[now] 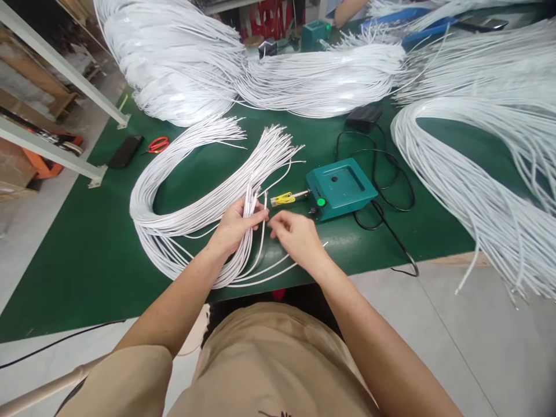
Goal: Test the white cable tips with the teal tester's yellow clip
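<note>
A looped bundle of thin white wires (174, 214) lies on the green table (87, 260), its cut ends fanning toward the upper right. My left hand (237, 223) is closed round a few wire ends, which stick up from its fingers. My right hand (295, 231) is just to the right, fingers curled in a pinch near one wire end; what it holds is too small to make out. A small teal machine (343, 188) with a green button and a yellow-tipped nozzle (284, 198) sits just beyond my right hand.
Large heaps of white wires (313, 81) cover the back and right of the table, some hanging over the edge (499, 231). Black cables (391, 197) run from the machine to a black pedal (364, 117). Red scissors (157, 145) and a black phone (125, 152) lie at left. Another person's arm (347, 8) shows at the top.
</note>
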`<state>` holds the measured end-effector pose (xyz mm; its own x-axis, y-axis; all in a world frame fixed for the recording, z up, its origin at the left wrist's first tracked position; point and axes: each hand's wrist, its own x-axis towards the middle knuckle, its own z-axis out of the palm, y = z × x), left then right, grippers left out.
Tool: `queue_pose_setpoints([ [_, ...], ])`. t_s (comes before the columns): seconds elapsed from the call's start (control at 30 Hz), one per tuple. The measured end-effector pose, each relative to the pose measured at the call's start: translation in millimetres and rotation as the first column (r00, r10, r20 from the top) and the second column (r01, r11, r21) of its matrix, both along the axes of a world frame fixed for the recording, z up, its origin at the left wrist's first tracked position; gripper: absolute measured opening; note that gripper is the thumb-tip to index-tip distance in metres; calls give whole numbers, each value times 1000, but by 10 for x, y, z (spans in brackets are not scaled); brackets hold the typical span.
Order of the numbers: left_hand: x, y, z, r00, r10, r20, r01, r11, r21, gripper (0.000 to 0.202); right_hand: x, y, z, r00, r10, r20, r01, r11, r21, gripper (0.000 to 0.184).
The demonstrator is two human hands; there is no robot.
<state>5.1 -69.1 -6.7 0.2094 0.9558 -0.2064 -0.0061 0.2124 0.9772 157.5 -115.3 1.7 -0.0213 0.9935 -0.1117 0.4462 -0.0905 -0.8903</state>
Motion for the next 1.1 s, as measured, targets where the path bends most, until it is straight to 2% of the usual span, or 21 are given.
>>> queue_pose_setpoints([
  [0.1,40,-31,-7,1000,-3,-13,3,1000,16,33,55,127,47,983,-159,-91,165,984,65,19],
  [0.2,41,-52,-7,998,-24,-64,26,999,33,34,47,231,41,976,-150,-159,161,985,56,26],
  [0.3,24,-61,-8,991,-43,-129,50,997,55,37,15,273,-22,953,-154,-259,177,982,69,23],
  [0.43,20,-56,1,983,-71,-170,84,994,75,33,-7,259,-105,896,-209,-391,252,966,61,20],
  [0.53,29,-33,8,980,-88,-177,101,993,62,30,-29,230,-105,838,-236,-493,278,961,13,18],
  [0.6,35,-13,6,984,-94,-151,104,993,57,30,-53,216,-82,774,-254,-580,278,959,-48,17],
  [0.67,40,3,-4,990,-96,-101,102,993,55,31,-75,209,-57,661,-288,-692,263,954,-146,17],
  [0.73,43,10,-21,993,-98,-59,101,993,57,32,-80,211,-40,522,-319,-791,194,948,-254,21],
  [0.8,44,10,-42,994,-101,-43,104,993,62,34,-65,225,-33,437,-326,-838,96,944,-317,25],
  [0.87,45,8,-63,994,-104,-40,106,992,65,34,-41,251,-27,439,-313,-842,50,944,-325,22],
  [1.1,51,10,-104,978,-205,38,200,975,97,36,-34,379,37,580,-282,-764,69,952,-299,31],
])
